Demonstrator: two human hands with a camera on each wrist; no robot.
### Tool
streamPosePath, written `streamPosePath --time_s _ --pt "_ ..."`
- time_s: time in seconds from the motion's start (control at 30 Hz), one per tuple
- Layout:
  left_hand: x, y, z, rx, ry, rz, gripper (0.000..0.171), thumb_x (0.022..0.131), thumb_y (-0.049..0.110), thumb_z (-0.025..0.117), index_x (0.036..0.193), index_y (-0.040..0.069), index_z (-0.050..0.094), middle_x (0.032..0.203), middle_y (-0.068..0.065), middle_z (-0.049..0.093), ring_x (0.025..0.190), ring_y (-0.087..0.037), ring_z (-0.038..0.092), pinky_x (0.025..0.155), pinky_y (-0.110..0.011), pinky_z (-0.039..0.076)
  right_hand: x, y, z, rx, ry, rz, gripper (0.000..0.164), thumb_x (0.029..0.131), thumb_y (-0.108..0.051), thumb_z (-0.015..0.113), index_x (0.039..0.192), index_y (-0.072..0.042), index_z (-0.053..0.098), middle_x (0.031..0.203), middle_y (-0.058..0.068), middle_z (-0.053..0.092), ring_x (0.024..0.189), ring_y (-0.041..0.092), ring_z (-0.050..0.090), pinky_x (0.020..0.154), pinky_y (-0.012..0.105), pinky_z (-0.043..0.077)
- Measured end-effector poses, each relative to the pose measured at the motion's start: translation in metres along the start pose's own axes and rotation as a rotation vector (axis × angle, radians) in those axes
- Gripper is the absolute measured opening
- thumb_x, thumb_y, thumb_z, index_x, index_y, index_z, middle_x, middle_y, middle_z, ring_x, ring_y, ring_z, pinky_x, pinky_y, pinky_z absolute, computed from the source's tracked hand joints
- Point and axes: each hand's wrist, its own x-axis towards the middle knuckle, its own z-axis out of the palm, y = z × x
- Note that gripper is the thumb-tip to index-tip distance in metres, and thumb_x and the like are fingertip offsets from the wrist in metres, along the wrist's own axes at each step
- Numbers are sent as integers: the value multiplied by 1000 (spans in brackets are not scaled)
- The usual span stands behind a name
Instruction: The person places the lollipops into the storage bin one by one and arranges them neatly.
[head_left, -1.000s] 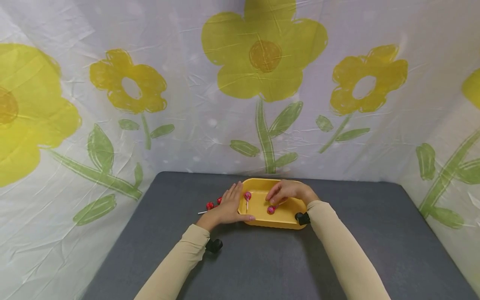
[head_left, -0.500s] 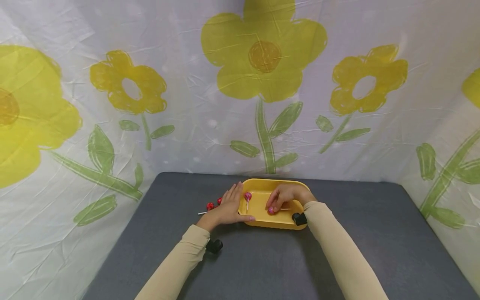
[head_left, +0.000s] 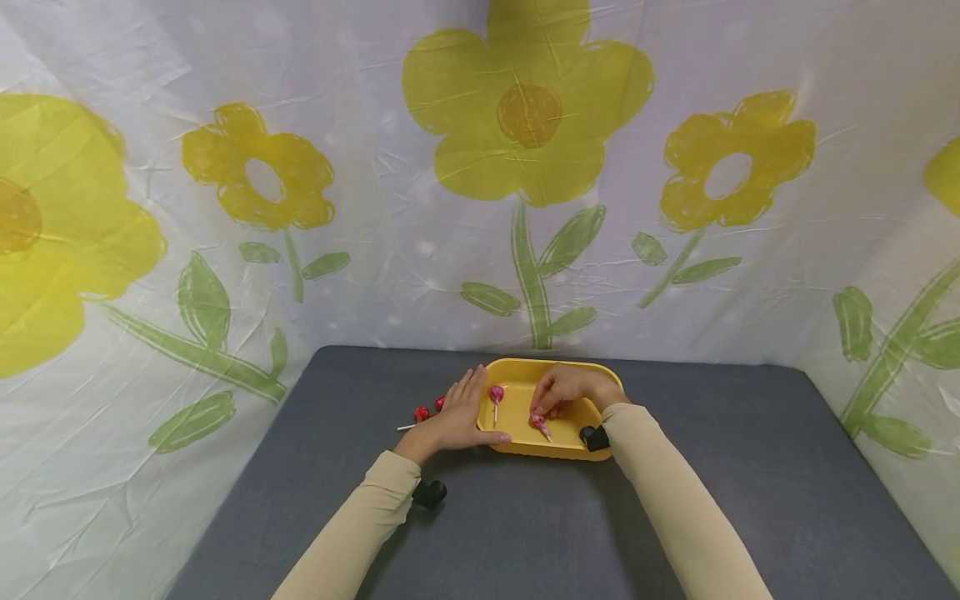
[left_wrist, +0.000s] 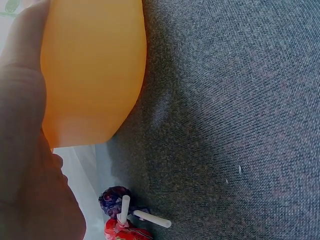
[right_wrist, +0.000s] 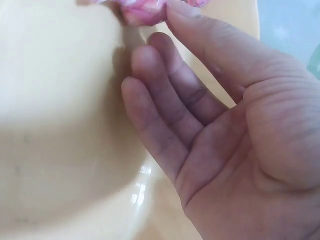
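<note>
A shallow yellow plastic tray (head_left: 536, 450) lies near the far edge of the table. My left hand (head_left: 452, 419) rests against its left end, fingers straight along the side and thumb at the front rim. Inside the tray, my right hand (head_left: 570, 387) pinches a pink-wrapped lollipop (head_left: 537, 422) between thumb and forefinger, its stick slanting toward the front right. The right wrist view shows that pink wrapper (right_wrist: 144, 11) at the thumb tip, with the other fingers loosely bent. A second pink lollipop (head_left: 496, 393) lies at the tray's left, stick toward me.
Left of the tray, red-wrapped lollipops (head_left: 422, 414) lie on the dark grey table (head_left: 517, 525), partly behind my left hand. The left wrist view shows a dark purple lollipop (left_wrist: 114, 201) beside a red one (left_wrist: 126, 231). A flower-printed cloth (head_left: 420, 275) hangs behind the table.
My right hand has taken hold of the pink lollipop and turned it, so its stick, earlier pointing right, now slants toward the front. My left hand stays on the tray.
</note>
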Motion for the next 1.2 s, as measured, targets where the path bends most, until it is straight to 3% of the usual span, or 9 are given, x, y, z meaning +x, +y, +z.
streamPosePath --time_s 0.23,0.53,0.63,0.9,1.2 --pt "1 -2 3 6 0 10 130 78 76 63 158 7 -12 168 -12 -8 157 -33 -7 126 -56 3 6 0 3 -23 -36 22 25 89 -14 72 113 -4 73 80 -7 70 67 9 59 70 24 55" --pt "1 -3 1 -6 8 19 130 78 76 63 158 3 -10 168 -15 -7 156 -35 -5 126 -57 5 15 2 3 -70 -53 32 16 89 -14 72 104 -8 76 79 -9 68 68 9 57 69 21 52" --pt "0 -4 1 -5 6 23 130 78 76 63 158 3 -10 168 -15 -7 156 -35 -5 126 -56 5 17 1 3 -48 -16 5 17 91 -16 70 104 -7 76 80 -7 70 68 10 58 70 22 54" --pt "0 -3 0 -15 -4 24 130 77 79 60 158 5 -12 168 -14 -9 156 -35 -6 126 -57 4 22 -1 -1 -68 210 -118 22 90 -18 73 108 -6 76 83 0 74 69 14 65 68 26 56" --pt "-1 -2 0 1 4 26 126 80 72 63 158 5 -10 168 -14 -7 156 -35 -4 125 -57 4 33 -1 6 62 230 -163 25 92 -14 70 112 -1 73 96 17 76 78 24 72 76 36 61"
